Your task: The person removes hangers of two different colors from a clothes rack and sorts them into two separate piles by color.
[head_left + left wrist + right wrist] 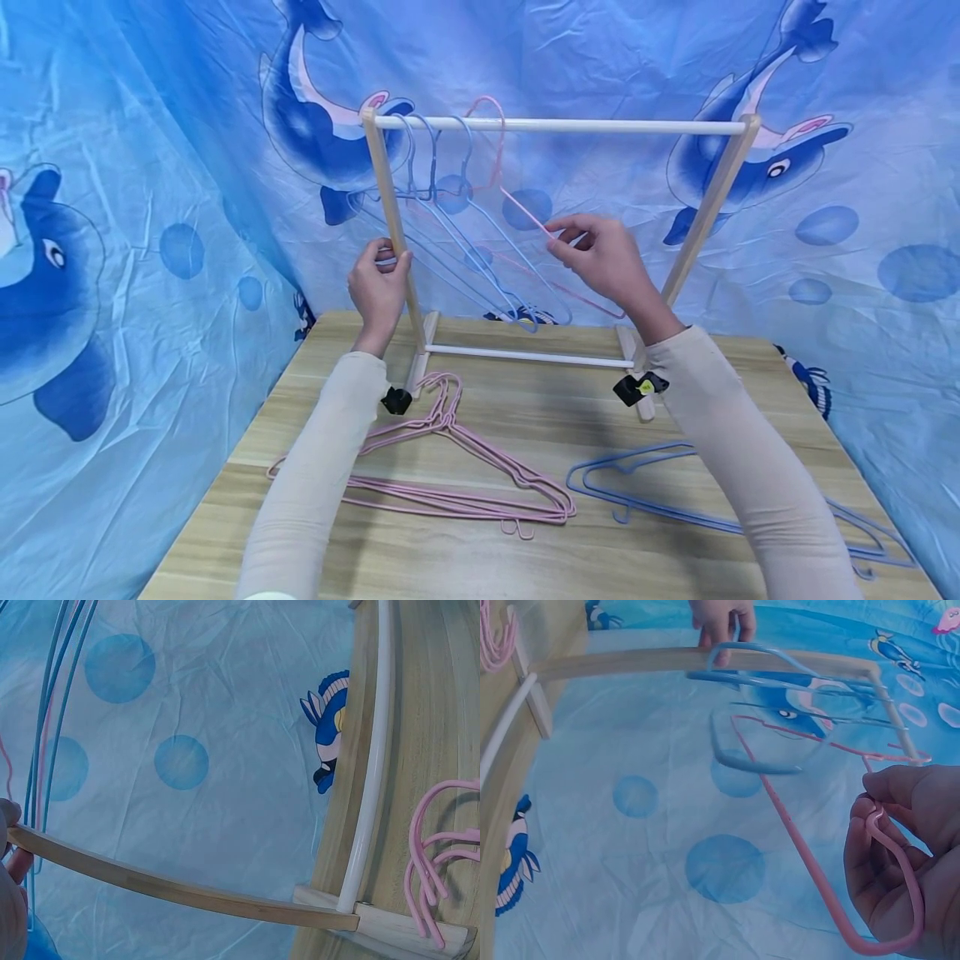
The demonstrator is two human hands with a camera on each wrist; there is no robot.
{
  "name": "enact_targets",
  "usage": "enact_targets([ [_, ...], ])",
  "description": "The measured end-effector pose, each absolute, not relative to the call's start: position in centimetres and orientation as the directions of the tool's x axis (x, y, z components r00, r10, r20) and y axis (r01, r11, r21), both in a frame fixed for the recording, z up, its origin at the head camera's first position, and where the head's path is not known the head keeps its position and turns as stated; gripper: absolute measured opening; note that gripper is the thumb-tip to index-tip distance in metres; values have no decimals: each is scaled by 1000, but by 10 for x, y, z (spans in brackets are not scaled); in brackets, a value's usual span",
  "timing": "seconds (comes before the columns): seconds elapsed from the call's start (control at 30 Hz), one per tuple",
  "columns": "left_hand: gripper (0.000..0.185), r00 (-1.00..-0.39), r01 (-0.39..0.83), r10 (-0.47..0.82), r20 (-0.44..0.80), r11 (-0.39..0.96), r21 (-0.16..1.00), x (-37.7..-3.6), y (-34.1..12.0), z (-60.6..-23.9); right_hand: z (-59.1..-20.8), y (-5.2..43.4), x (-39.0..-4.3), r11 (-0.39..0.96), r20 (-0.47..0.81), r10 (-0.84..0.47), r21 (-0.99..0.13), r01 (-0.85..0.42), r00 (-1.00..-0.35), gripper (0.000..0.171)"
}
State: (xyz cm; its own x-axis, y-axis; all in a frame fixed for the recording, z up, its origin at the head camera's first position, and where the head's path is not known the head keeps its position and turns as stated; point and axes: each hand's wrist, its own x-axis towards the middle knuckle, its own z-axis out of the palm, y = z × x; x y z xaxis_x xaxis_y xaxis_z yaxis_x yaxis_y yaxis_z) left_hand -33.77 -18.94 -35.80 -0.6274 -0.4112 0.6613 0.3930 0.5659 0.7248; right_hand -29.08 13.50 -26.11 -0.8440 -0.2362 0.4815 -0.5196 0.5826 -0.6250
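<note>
A pink hanger (522, 208) hangs with its hook over the rack's white top rail (600, 127). My right hand (600, 254) pinches its sloping shoulder between thumb and fingers; the right wrist view shows the same grip on the pink hanger (802, 840). To its left, several blue hangers (438, 208) hang on the rail near the left post. My left hand (378, 283) grips the wooden left post (392, 200) of the rack with thumb and fingers; in the left wrist view only part of that hand (11, 900) shows at the edge.
Several pink hangers (457, 500) lie stacked on the wooden table (480, 567) in front of the rack. Blue hangers (660, 510) lie at the right, partly hidden under my right sleeve. A lower white bar (525, 357) joins the rack's feet. Blue dolphin-printed cloth (600, 50) surrounds the table.
</note>
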Motion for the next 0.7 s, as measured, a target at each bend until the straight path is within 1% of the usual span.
enact_targets([
  [0.3,27,-626,391,-417,659,563,728,-338,-188,-358,-245,155,-277,620,516,-199,-592,-515,-833,27],
  [0.47,28,-624,390,-417,661,567,726,-338,-188,-358,-241,171,-267,621,563,-194,-563,-545,-803,27],
  [0.7,27,-625,378,-426,654,568,731,-339,-187,-357,-242,196,-250,609,568,-193,-570,-551,-800,28],
])
